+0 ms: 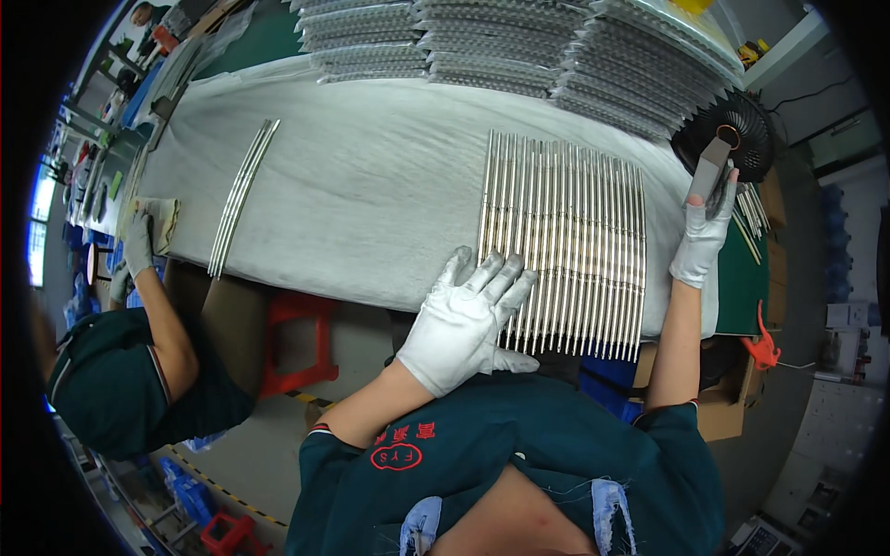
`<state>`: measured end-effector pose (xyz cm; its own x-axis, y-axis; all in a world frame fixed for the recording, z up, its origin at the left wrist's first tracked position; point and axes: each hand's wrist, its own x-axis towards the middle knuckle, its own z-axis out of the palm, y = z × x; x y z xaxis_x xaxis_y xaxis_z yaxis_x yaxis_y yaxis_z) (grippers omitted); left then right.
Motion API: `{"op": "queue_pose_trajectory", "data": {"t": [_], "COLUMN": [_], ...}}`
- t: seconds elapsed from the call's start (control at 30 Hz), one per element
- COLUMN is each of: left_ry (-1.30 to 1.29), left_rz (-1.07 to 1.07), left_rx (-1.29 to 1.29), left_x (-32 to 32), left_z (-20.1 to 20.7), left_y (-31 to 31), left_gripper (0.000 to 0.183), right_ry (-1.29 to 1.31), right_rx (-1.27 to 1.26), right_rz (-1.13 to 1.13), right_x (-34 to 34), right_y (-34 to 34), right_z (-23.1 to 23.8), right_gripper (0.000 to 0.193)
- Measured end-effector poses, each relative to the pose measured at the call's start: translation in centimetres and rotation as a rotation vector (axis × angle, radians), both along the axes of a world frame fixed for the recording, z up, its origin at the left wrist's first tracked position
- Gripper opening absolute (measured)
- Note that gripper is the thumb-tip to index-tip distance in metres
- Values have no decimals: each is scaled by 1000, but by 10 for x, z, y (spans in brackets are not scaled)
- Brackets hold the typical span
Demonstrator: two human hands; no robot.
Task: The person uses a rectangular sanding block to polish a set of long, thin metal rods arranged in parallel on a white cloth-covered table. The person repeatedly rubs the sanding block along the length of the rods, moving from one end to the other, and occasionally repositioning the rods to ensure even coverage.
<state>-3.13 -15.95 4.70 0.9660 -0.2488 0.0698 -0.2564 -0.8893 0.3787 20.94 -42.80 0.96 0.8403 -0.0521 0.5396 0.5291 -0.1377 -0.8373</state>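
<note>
My left hand (473, 324), in a white glove with greyed fingertips, lies with fingers spread on the lower left part of a row of shiny metal rods (565, 232). These slim rods lie side by side on the cloth-covered table, their near ends reaching past its front edge. My right hand (705, 236), also gloved with bare fingertips showing, is raised at the table's right side. Its fingers close round a grey, flat-sided piece (709, 171) in front of a black fan (756, 139). What this piece is exactly, I cannot make out.
Stacked grey ridged trays (491, 46) line the table's far side. A few more rods (243, 199) lie to the left on the pale cloth (371, 185). Loose rods (749, 218) sit below the fan, near a red-handled air gun (762, 347). A co-worker (139, 371) sits at left beside a red stool (301, 343).
</note>
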Motion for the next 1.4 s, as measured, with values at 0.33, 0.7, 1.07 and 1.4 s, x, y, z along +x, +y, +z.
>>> {"op": "queue_pose_trajectory", "data": {"t": [0.33, 0.7, 1.07, 1.4], "left_ry": [24, -4, -34, -18], "left_rz": [115, 89, -8, 36], "left_rx": [80, 96, 60, 98], "left_x": [-22, -19, -4, -12], "left_z": [-1, -3, -6, -3], "left_y": [30, 24, -3, 10], "left_gripper": [109, 110, 104, 102], "right_ry": [-8, -6, -65, -196], "right_rx": [-8, -51, -293, -978], "right_rz": [1, 4, -20, 41], "right_x": [-1, 1, 7, -8], "right_y": [0, 0, 1, 15], "right_z": [1, -4, -6, 11], "right_gripper": [94, 95, 91, 91]}}
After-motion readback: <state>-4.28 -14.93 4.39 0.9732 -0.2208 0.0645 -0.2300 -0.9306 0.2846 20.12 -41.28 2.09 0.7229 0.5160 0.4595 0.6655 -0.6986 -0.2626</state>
